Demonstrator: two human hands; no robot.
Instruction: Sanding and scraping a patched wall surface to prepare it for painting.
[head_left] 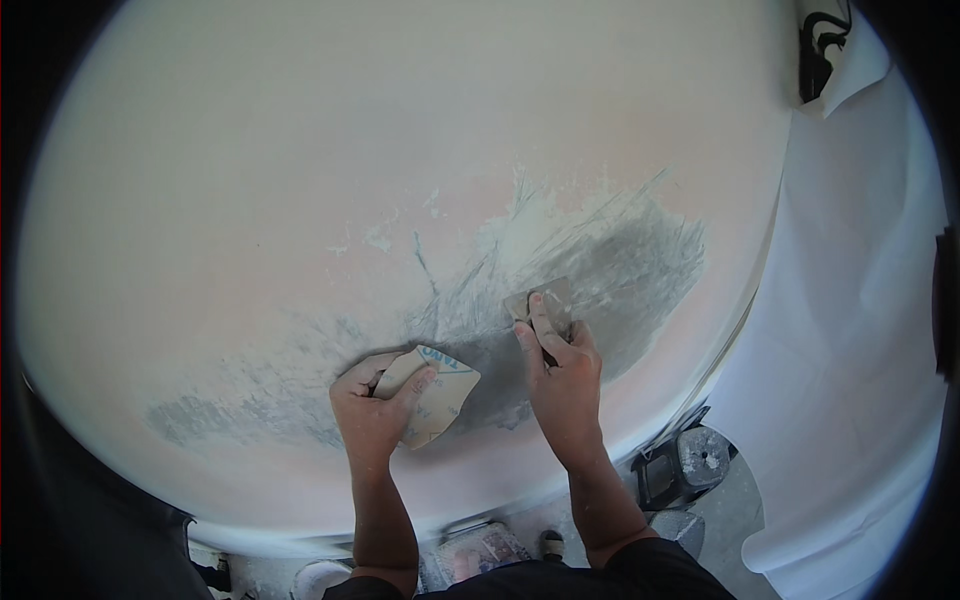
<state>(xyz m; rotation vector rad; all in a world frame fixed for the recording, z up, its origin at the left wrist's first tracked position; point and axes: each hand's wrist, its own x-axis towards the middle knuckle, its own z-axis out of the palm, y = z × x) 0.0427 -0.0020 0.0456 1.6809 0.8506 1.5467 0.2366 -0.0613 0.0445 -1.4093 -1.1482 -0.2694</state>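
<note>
A broad, pale curved panel like a car bonnet fills most of the view, with a rough, scratched grey patch across its lower part. My left hand pinches a piece of sandpaper, its cream, printed back facing up, over the patch's lower middle. To the right, my right hand grips a small flat grey square with its index finger extended on top. This square lies against the grey patch; whether it is a spreader or folded sandpaper I cannot tell.
White covering sheet hangs along the panel's right side. Below the front edge are a dusty dark stool, a grey block-shaped object, a dusty box-like item and a round white container. Dark cable or tubing shows at the upper right.
</note>
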